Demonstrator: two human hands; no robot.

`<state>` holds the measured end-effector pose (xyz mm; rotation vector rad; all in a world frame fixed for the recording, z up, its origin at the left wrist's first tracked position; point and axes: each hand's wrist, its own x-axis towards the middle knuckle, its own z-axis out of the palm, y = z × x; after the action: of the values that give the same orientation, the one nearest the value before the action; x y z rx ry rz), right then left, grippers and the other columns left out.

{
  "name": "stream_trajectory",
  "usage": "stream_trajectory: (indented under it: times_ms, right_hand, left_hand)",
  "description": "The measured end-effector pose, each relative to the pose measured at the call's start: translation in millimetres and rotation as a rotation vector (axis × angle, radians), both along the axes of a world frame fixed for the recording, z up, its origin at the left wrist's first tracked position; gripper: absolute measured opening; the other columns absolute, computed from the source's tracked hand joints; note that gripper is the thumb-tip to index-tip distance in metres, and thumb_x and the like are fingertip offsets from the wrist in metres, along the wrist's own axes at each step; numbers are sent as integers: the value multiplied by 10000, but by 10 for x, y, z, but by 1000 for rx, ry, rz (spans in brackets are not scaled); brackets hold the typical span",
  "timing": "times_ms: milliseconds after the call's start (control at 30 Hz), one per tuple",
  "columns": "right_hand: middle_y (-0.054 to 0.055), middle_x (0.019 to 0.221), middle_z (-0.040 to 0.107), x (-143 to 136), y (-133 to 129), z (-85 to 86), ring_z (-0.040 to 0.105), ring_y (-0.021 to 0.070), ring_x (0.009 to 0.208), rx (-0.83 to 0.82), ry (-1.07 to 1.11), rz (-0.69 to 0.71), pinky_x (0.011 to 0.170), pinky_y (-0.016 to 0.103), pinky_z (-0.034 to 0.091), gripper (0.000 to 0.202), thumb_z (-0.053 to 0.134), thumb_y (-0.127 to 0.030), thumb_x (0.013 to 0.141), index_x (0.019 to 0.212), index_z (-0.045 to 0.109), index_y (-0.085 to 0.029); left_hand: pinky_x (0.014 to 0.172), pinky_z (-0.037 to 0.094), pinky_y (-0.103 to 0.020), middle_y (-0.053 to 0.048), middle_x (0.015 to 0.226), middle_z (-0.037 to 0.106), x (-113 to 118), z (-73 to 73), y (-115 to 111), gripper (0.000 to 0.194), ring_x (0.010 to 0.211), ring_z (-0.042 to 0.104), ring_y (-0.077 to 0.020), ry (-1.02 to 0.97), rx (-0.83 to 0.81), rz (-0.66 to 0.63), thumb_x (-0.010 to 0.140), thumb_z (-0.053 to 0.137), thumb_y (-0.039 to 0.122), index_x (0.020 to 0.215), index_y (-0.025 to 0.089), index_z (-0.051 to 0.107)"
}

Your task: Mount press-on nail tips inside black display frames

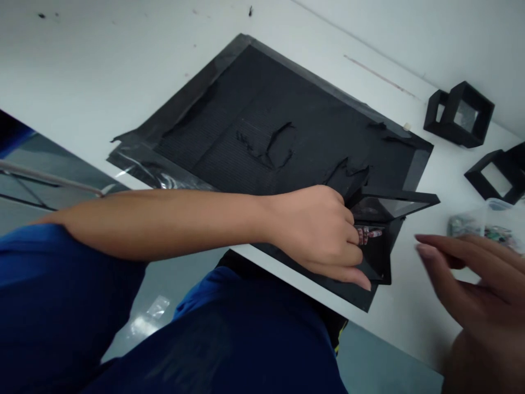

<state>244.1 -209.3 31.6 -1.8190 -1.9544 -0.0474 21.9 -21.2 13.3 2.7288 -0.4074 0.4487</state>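
A small black box [379,257] lies at the right end of a dark mat, its lid [400,205] with a clear window raised. Inside it are small reddish, patterned pieces [369,233]. Over the box's left side rests my left hand [322,232], its fingers curled and its thumb stretched along the near side; the fingertips are hidden, and it seems to hold the box. To the right, my right hand [476,279] hovers above the white table, slightly blurred. Its thumb and forefinger tips meet in a pinch; anything between them is too small to make out.
The worn black mat [229,120], torn in places and edged with clear tape, covers part of the white table [123,60]. More black window boxes [471,115] stand at the right. A clear tub [496,219] of small colourful pieces sits behind my right hand.
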Motion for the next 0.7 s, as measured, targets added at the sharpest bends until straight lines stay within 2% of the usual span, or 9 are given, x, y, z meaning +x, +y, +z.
stream_trajectory:
  times_ms: [67,200,467,700]
  right_hand:
    - [-8,757,656,-99,118,-100,599,119,614,-34,-32,48,547,258,453,287,740,-221,865,1143,696,-274]
    - [14,838,680,-169,237,-213,624,113,661,-190,30,151,555,228,467,320,662,-231,928,1243,652,-283]
    - [-16,772,627,-125,264,-226,525,67,563,-233,190,216,485,195,420,230,605,-141,938,1111,704,-255]
    - [16,859,688,-144,275,-245,562,68,569,-254,199,208,483,198,433,209,589,-141,938,1074,726,-221]
  left_hand:
    - [487,246,-291,25,519,568,2,-4,17,539,481,486,-89,-9,21,-9,996,464,539,631,202,673]
    - [490,246,-290,30,519,577,7,12,25,548,487,500,-90,-81,27,-8,1000,453,538,626,205,676]
    - [482,220,-297,37,482,534,-9,-6,-8,552,464,463,-96,-113,14,-41,987,481,539,579,201,638]
    - [496,256,-294,32,492,553,-44,-70,-11,551,479,478,-104,-286,44,-36,1007,459,500,580,194,624]
